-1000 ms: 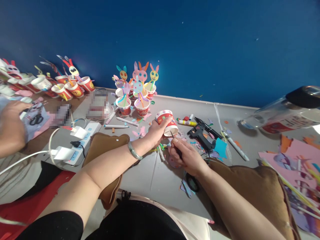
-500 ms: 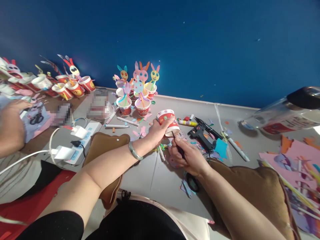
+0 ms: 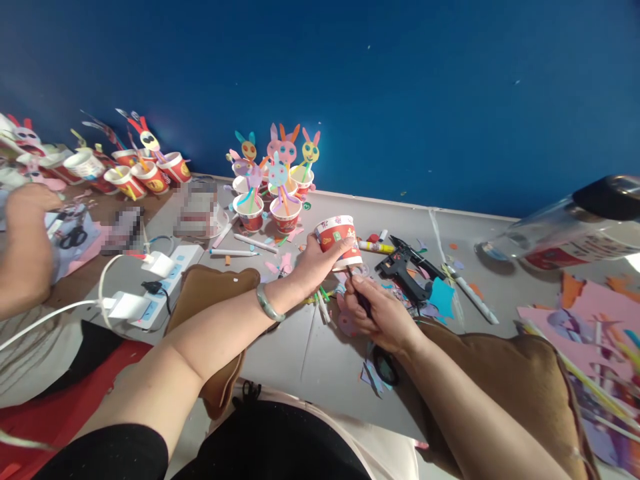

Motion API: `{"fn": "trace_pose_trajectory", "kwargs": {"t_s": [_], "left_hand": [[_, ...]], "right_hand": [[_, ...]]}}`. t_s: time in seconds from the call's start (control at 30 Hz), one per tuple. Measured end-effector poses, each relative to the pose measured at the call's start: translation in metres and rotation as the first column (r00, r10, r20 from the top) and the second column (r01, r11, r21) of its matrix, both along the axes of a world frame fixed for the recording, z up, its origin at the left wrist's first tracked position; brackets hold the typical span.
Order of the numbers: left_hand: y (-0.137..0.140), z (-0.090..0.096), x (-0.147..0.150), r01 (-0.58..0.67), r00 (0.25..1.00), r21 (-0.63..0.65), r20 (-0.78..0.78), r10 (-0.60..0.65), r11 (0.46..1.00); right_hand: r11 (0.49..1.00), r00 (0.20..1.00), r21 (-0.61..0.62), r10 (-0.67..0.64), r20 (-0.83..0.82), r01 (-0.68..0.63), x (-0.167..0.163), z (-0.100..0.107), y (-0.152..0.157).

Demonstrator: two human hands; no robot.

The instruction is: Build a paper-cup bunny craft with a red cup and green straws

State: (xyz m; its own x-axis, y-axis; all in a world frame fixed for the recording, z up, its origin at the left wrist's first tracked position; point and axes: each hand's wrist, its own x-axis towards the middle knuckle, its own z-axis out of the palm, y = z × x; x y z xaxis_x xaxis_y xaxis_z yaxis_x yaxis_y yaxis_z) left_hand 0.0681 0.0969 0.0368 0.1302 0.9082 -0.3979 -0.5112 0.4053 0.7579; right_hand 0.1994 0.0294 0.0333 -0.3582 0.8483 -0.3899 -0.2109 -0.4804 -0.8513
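My left hand (image 3: pixel 320 263) is wrapped round a red and white paper cup (image 3: pixel 333 233) from its left side. The cup is held above the table, its lower rim towards me. Just below it, my right hand (image 3: pixel 380 310) is closed round the dark handle of a thin pointed tool (image 3: pixel 349 271). The tool's tip is at the cup's base; whether it has gone into the paper I cannot tell. My fingers hide most of the tool. A black glue gun (image 3: pixel 407 277) lies right of the cup among paper scraps.
Paper cups with rabbit-faced figures (image 3: pixel 285 213) stand at the back. A power strip (image 3: pixel 167 287) and brown cushion (image 3: pixel 210 313) are left; another brown cushion (image 3: pixel 505 380), clear bottle (image 3: pixel 560 233) and pink paper (image 3: pixel 595 313) are right. Another person's hand (image 3: pixel 30 207) is far left.
The cup has tipped slightly, so its white base shows less. My right hand has shifted a little right with the tool. The other person's hand at far left has moved.
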Motion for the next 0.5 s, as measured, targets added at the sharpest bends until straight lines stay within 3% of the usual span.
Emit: {"fn": "trace_pose_trajectory", "kwargs": {"t_s": [0.13, 0.2, 0.27, 0.37, 0.5], "left_hand": [[0.001, 0.004, -0.002, 0.148, 0.986, 0.18, 0.048, -0.159, 0.972], [0.001, 0.004, -0.002, 0.157, 0.984, 0.198, 0.056, -0.171, 0.968], [0.001, 0.003, -0.002, 0.144, 0.986, 0.197, 0.049, -0.157, 0.97], [0.001, 0.002, -0.001, 0.124, 0.99, 0.197, 0.049, -0.136, 0.973], [0.0, 0.0, 0.0, 0.102, 0.991, 0.206, 0.066, -0.118, 0.973]], "right_hand": [[0.999, 0.999, 0.007, -0.031, -0.033, 0.031, -0.001, -0.002, -0.001], [0.99, 0.994, 0.129, -0.059, 0.087, 0.048, -0.001, -0.005, -0.001], [0.949, 0.947, 0.313, -0.129, 0.293, 0.033, -0.001, -0.007, 0.0], [0.836, 0.751, 0.541, -0.296, 0.59, -0.095, 0.002, -0.012, 0.0], [0.724, 0.369, 0.595, -0.478, 0.798, -0.349, 0.007, -0.022, 0.001]]}}
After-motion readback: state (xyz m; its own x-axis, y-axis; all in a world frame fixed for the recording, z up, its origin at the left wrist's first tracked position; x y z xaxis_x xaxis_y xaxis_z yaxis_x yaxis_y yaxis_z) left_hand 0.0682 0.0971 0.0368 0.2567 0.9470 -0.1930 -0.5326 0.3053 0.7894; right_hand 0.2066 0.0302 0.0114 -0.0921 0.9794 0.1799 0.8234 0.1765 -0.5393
